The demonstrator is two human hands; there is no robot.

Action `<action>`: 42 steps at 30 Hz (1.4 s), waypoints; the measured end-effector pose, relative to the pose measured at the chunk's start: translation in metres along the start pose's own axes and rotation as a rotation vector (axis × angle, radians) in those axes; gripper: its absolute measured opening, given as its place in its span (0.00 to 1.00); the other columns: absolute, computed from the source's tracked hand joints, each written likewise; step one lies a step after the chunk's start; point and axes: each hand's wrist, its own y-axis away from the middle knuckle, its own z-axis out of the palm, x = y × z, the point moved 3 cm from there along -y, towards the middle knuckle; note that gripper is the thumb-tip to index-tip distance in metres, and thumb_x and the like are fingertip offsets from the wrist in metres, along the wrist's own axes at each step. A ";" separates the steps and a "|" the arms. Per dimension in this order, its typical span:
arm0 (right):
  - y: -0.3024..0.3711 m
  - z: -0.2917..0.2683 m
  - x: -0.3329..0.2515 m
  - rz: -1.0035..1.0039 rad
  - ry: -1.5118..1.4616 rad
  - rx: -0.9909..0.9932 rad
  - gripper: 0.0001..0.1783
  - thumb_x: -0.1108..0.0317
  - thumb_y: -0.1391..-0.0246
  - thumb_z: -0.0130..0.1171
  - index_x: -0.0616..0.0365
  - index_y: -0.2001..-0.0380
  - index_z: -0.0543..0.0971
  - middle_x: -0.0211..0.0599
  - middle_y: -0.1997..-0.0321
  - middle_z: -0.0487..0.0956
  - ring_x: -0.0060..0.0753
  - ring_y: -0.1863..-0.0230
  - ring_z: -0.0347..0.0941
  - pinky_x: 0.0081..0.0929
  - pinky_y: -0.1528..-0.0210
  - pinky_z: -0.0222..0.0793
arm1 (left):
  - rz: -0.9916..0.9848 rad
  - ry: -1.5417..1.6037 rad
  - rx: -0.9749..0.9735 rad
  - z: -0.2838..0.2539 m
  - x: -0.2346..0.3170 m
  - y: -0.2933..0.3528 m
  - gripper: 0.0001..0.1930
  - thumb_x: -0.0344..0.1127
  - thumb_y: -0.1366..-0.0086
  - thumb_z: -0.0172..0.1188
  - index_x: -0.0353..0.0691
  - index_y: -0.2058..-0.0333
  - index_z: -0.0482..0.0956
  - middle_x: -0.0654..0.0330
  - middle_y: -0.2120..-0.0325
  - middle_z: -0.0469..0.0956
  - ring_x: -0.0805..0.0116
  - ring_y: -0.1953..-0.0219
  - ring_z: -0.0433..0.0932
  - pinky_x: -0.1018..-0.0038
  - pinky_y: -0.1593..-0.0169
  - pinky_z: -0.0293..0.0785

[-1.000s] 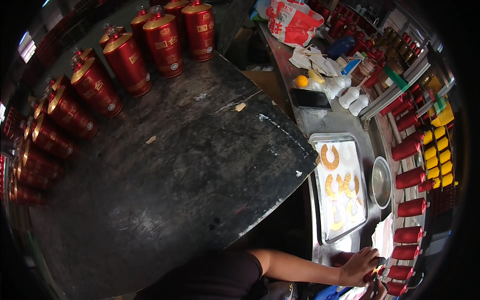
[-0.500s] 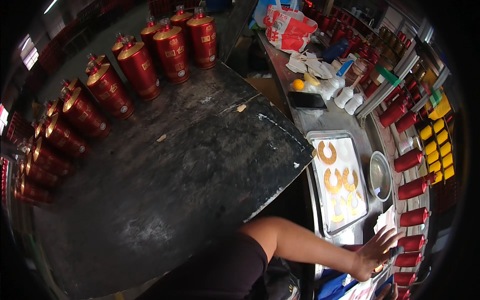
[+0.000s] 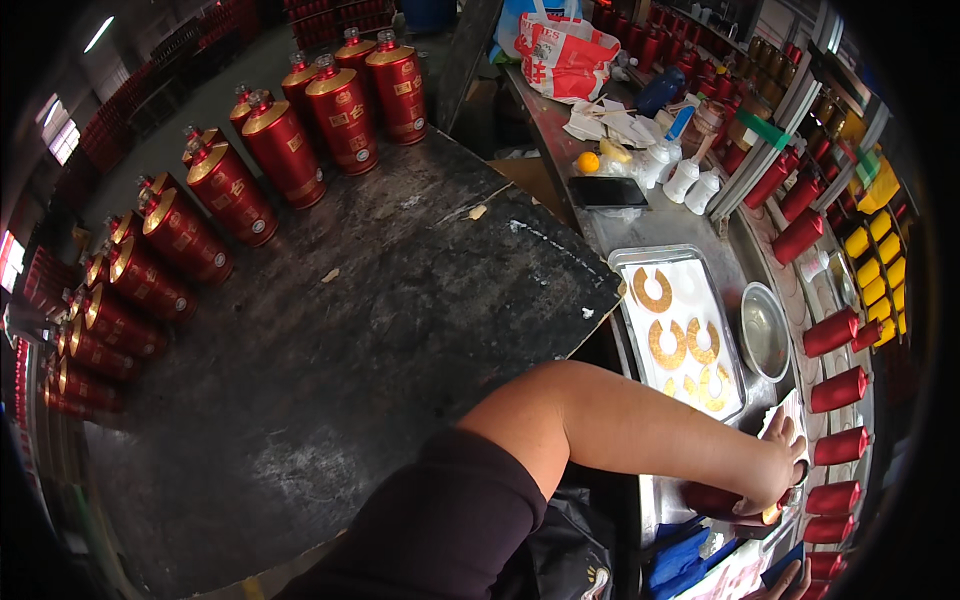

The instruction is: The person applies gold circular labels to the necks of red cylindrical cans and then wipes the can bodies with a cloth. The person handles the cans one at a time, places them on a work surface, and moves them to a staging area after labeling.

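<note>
My left arm reaches across to the right. My left hand point(image 3: 772, 470) rests on a red bottle point(image 3: 712, 498) lying on its side, fingers curving round its shoulder and neck end. A bit of gold shows on that bottle beside my wrist, and the forearm hides part of it. At the lower right edge my right hand point(image 3: 795, 583) is only partly in view. Its fingers are bent against a dark blue flat thing point(image 3: 782, 566). Beyond the left forearm, a metal tray point(image 3: 622, 290) holds several gold C-shaped labels point(image 3: 667, 345) on white backing.
Red bottles point(image 3: 230, 190) with gold shoulders stand along the far left edge of the black table point(image 3: 400, 290). A metal bowl point(image 3: 765, 335) lies beyond the tray. Blue cloth point(image 3: 680, 560) sits near my right hand. A phone point(image 3: 608, 192) and an orange point(image 3: 588, 161) are farther back.
My left hand has shifted slightly up, and its spread fingers have drawn closer together round the bottle. More of the left forearm and sleeve shows. The whole view has tilted a little.
</note>
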 end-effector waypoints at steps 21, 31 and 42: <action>0.005 -0.007 0.022 -0.018 0.174 -0.071 0.17 0.66 0.47 0.73 0.65 0.60 0.79 0.41 0.64 0.79 0.37 0.62 0.73 0.36 0.54 0.72 | -0.558 -0.222 0.970 -0.169 -0.231 0.306 0.19 0.35 0.45 0.70 0.31 0.58 0.77 0.45 0.59 0.78 0.46 0.57 0.79 0.54 0.54 0.76; -0.005 0.022 -0.027 -0.051 0.072 -0.196 0.13 0.72 0.48 0.71 0.65 0.62 0.79 0.41 0.63 0.82 0.34 0.62 0.76 0.34 0.55 0.73 | -1.249 -0.802 0.673 -0.285 -0.322 0.594 0.20 0.38 0.37 0.65 0.42 0.46 0.78 0.49 0.52 0.78 0.44 0.46 0.77 0.55 0.44 0.76; 0.000 0.021 -0.039 -0.057 -0.081 -0.231 0.09 0.78 0.50 0.70 0.65 0.66 0.80 0.41 0.64 0.82 0.33 0.63 0.76 0.33 0.56 0.73 | -1.179 -0.864 0.739 -0.276 -0.354 0.616 0.15 0.36 0.40 0.67 0.39 0.56 0.80 0.46 0.60 0.79 0.42 0.52 0.78 0.55 0.50 0.74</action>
